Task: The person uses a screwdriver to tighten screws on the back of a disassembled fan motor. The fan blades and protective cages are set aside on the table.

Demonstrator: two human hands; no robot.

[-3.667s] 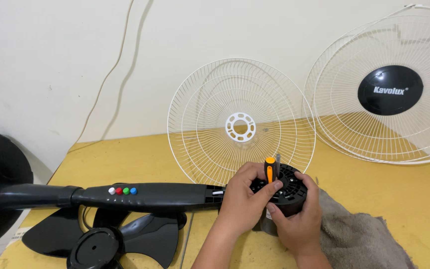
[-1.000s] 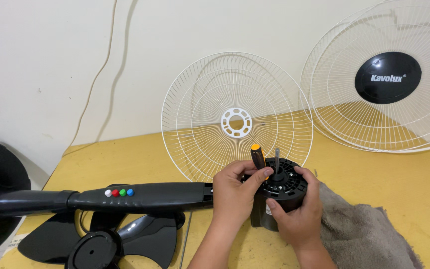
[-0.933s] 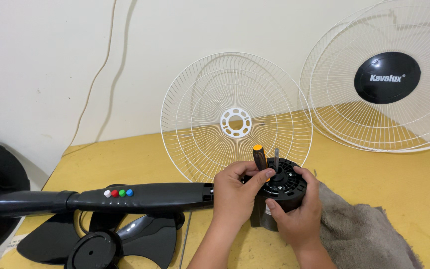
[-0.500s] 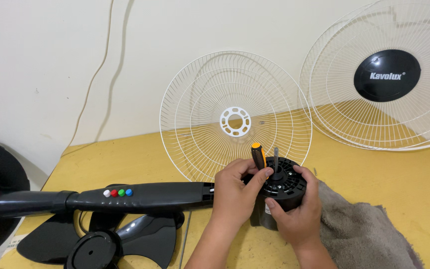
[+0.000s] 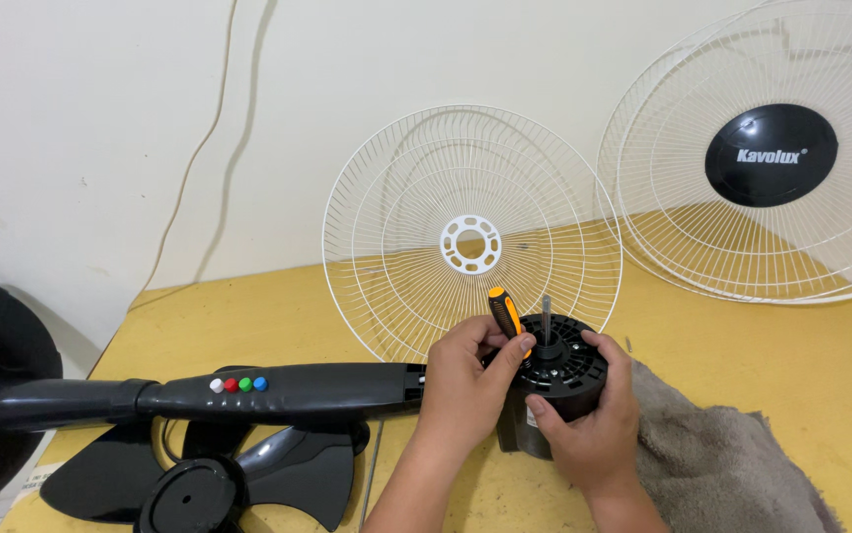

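Observation:
A black fan motor housing [image 5: 562,387] stands upright on the yellow table [image 5: 278,318], its metal shaft [image 5: 546,318] pointing up. My left hand [image 5: 465,380] grips an orange and black screwdriver [image 5: 507,318], tip down onto the top of the motor. My right hand [image 5: 594,424] wraps around the motor's right side and holds it steady. The fan's black stand arm [image 5: 278,393] with small coloured buttons [image 5: 238,384] runs left from the motor.
A white rear wire grille [image 5: 471,237] leans on the wall behind the motor. A front grille with a black centre cap [image 5: 768,158] leans at the right. A grey towel [image 5: 722,469] lies at the right. Black fan blades [image 5: 219,479] lie at front left.
The screwdriver handle has tilted slightly left in my left hand. My right hand stays on the motor. The view has shifted a little.

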